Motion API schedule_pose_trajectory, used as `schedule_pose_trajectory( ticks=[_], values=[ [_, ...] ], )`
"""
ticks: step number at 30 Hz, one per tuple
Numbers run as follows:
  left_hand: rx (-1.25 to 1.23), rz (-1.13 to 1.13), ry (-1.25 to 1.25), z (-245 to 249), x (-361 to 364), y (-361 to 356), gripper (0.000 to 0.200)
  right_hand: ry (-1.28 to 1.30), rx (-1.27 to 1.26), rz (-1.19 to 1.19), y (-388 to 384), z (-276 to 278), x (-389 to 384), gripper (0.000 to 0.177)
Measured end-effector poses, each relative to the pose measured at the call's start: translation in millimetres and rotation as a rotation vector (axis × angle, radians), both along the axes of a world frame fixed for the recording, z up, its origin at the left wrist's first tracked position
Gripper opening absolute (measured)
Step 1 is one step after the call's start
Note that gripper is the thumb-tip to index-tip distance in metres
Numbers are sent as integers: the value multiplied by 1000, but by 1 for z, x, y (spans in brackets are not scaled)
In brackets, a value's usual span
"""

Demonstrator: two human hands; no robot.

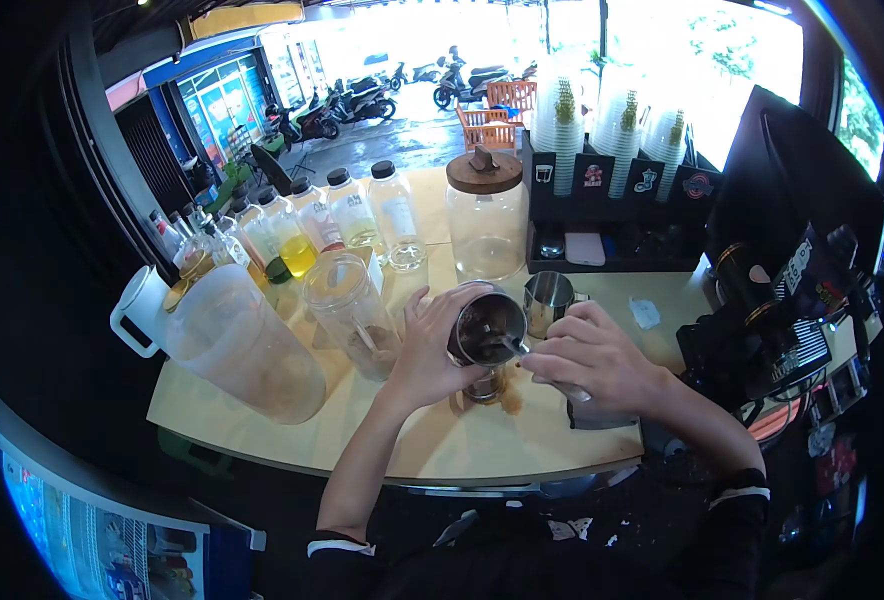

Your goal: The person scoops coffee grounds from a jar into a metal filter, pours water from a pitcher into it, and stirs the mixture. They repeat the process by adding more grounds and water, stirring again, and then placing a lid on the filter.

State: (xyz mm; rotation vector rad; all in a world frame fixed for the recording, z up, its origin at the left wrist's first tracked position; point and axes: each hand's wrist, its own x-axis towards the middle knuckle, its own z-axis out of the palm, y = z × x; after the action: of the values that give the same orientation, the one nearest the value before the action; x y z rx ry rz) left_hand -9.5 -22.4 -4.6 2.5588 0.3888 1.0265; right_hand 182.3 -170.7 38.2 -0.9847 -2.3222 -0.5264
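My left hand (434,345) is wrapped round a metal cup (489,328) and tilts it over the counter. Dark contents show inside the cup. In my right hand (597,365) is a metal spoon (514,345), its far end inside the cup's mouth. Below the cup stands a small glass (484,388), partly hidden by it, with brown spills on the counter around its base. A steel pitcher (548,303) stands just behind my right hand. Under that hand lies a dark cloth (602,412).
On the left of the counter (412,450) stand a large plastic pitcher (247,345), a lidded clear jug (347,310) and several bottles (394,215). A wooden-lidded jar (487,225) and cup rack (617,175) are behind. Dark equipment (747,300) stands on the right.
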Motion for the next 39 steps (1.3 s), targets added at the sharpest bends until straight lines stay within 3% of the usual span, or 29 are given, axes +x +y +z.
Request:
schedule_pose_trajectory(
  ticks=[11,29,39],
  values=[
    [-114,-5,-1,-7,-1,8,86,-26,48,-56,2,-4,6,38],
    [7,47,20,-3,-1,4,84,-197,107,0,2,-5,-2,34],
    [46,34,6,-2,0,0,82,-136,96,-70,0,-11,0,32]
  ],
)
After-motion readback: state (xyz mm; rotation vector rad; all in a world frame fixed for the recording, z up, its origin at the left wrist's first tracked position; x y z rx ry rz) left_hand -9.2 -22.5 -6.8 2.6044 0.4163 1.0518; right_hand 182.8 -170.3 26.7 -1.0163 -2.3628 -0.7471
